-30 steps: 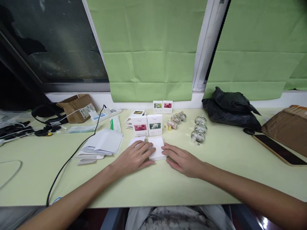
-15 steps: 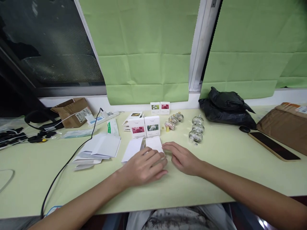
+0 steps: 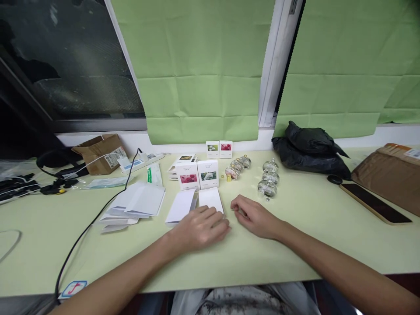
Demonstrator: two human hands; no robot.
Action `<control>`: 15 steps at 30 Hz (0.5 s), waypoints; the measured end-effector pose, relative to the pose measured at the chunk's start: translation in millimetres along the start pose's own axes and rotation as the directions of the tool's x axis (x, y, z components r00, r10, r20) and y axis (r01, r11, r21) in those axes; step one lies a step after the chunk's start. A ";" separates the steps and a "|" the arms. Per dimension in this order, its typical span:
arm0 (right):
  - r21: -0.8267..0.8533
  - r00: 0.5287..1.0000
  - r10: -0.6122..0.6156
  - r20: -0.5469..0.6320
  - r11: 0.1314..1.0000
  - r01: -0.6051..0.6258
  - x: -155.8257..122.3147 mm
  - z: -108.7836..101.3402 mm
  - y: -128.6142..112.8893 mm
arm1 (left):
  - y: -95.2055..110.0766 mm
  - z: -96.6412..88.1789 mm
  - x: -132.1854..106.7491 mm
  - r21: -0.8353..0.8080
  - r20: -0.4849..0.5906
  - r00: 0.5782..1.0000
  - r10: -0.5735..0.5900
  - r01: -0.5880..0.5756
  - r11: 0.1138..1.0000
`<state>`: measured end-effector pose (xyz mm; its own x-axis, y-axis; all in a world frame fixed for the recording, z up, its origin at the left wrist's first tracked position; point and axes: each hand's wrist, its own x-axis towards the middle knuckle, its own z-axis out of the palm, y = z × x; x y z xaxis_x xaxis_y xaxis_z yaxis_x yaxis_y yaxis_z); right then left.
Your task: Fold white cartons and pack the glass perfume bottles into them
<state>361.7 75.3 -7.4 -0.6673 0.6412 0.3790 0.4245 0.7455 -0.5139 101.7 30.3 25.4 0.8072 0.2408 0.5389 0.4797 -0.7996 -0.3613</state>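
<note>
Hands on the bench (image 3: 295, 245): left hand (image 3: 200, 227) flat, grip spread, on the near end of the flat white box (image 3: 211, 199). Right hand (image 3: 254, 216) curled at its 3 o'clock, can't tell its grip. Shut printed boxes (image 3: 198, 173) at 12, filled glass bottles (image 3: 267, 188) at 1.

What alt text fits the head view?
The person's left hand lies flat on a folded white card on a pale green table, the right hand loosely curled beside it. Behind stand two flower-printed boxes and small glass bottles; more white cards lie to the left.
</note>
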 end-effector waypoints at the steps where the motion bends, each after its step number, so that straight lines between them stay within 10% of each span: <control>1: 0.001 1.000 -0.012 -0.002 1.000 0.012 0.3 0.2 -0.3 | -4.7 -3.8 -2.7 0.005 -0.017 0.999 -0.052 0.052 0.999; 15: -0.037 1.000 -0.016 -0.019 0.999 0.016 6.5 -6.1 3.9 | -46.5 -5.7 -21.4 -0.149 0.087 0.952 -0.294 0.304 0.941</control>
<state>362.7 83.5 -2.2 -0.6623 0.6322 0.4021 0.4363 0.7617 -0.4789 60.1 59.2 35.0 0.6574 0.5117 0.5532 0.6453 -0.7613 -0.0627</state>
